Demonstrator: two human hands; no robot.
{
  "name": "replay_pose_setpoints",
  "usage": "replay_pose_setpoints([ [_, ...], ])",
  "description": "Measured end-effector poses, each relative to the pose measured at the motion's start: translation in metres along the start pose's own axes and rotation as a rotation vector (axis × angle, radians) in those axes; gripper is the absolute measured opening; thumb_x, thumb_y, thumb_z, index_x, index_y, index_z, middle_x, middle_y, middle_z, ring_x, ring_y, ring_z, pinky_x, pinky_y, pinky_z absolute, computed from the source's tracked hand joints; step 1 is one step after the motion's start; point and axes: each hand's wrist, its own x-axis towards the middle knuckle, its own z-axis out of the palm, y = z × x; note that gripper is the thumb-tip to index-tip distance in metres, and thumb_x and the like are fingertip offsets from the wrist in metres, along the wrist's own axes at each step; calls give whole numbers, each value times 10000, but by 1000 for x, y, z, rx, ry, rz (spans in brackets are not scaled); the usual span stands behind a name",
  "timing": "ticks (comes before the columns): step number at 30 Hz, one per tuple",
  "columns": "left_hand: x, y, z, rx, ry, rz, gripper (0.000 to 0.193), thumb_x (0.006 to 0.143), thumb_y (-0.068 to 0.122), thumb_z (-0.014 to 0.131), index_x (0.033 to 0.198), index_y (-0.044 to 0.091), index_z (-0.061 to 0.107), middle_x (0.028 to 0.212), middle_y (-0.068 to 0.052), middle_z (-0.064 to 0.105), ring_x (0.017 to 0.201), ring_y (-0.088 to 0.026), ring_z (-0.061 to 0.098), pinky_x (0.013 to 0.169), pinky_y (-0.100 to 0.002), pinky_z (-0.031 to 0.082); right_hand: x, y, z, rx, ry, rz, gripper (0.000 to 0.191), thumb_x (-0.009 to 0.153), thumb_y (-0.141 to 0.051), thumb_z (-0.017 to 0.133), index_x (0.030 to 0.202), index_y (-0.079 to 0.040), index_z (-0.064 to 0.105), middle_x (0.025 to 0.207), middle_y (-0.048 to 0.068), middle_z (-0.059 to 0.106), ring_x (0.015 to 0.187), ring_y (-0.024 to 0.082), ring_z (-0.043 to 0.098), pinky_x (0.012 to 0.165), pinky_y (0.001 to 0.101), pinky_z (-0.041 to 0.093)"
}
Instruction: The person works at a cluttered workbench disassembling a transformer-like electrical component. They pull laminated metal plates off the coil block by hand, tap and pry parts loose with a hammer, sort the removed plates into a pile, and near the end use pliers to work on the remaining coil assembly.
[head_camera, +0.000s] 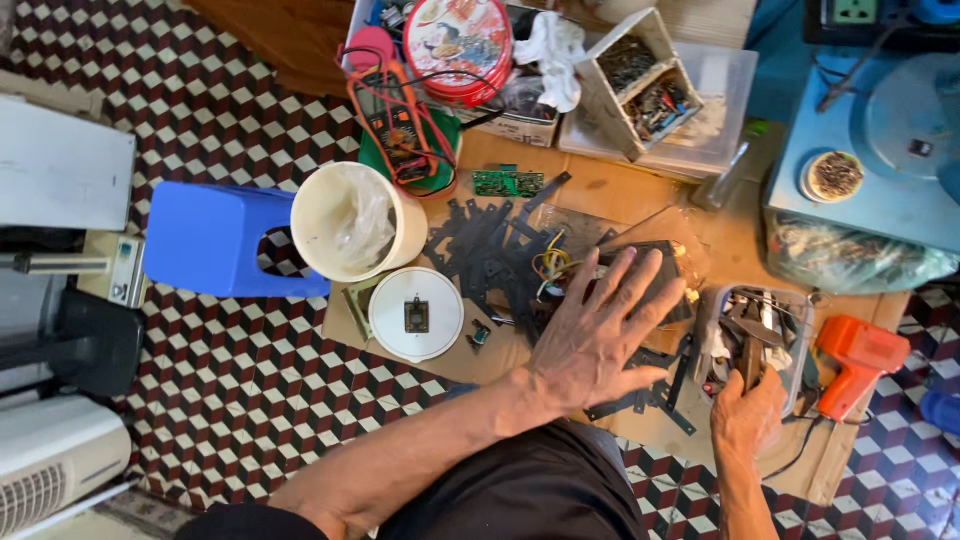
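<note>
Two bare hands work over a sheet of brown cardboard (600, 190) laid on a checkered tile floor (230, 90), seen from above. Left hand (600, 335) lies flat with fingers spread wide, palm pressed down on a dark rectangular plate (655, 262) that rests on a clear plastic bag (660, 225); nothing is gripped. Right hand (745, 415) reaches into a clear plastic tray of hand tools (752, 335) at the cardboard's right side, fingers curled among the tool handles; whether it has closed on one tool cannot be told.

Just left of the pressed plate lies a scattered pile of flat black strips (490, 255), with a small bundle of yellow wires (550, 265) on top. More black strips lie beneath the left wrist.

Farther left sit a white round disc with a small dark chip at its centre (415, 315), a white bucket lined with plastic (355, 220), and a blue plastic stool (215, 240). Above them are a small green circuit board (508, 183), an orange multimeter with red and black leads (395, 120), and a round red tin (458, 42).

At far right, an orange heat gun (855, 360) lies beside the tool tray.
</note>
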Motion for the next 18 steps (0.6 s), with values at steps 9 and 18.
replay_pose_setpoints([
  [9,-105,-119,13,-204,-338,-1103,407,1078,388,591,859,71,724,779,-124,722,760,-366,706,680,-462,554,-29,-13,-14,29,-7,-203,454,983,-159,680,1382,30,573,1204,283,593,1195,458,562,1028,530,449],
  [18,-100,-220,54,-427,137,-1064,652,834,407,780,1342,40,600,1231,-168,695,1014,-270,725,890,-398,558,-74,-55,-17,92,-322,15,560,940,-205,672,1450,-18,536,1285,279,593,1116,393,641,945,475,507],
])
